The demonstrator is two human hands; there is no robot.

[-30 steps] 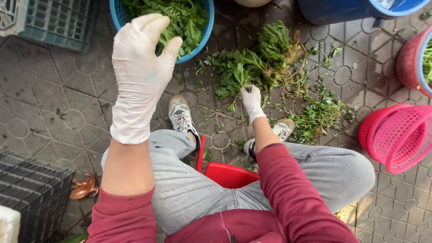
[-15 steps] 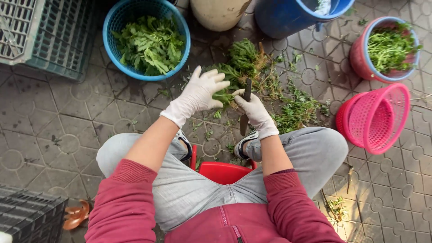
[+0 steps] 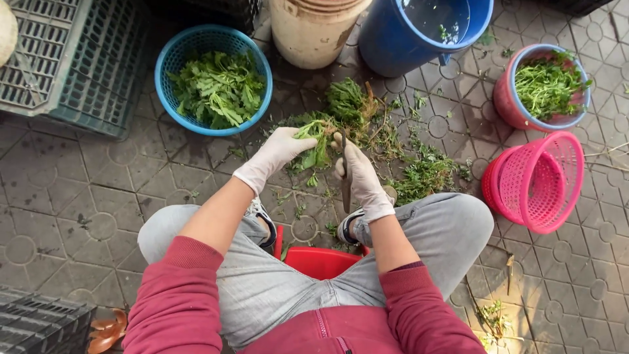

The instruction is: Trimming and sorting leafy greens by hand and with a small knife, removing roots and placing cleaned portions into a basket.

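gripping a bunch of greens [image 3: 313, 141] in the gloved left hand [image 3: 283, 148] — right hand [image 3: 359, 172] clenched round a dark knife [image 3: 345, 178], above the leaf pile [image 3: 393, 141]; blue basket [image 3: 171, 62] nearby.

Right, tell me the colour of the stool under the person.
Red stool, seen between the legs in the head view.

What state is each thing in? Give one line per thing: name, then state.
Left hand: gloved, gripping a bunch of greens.
Right hand: gloved, gripping a knife.
Blue basket: holds leaves.
Blue bucket: holds water.
Pink basket: tipped sideways, empty.
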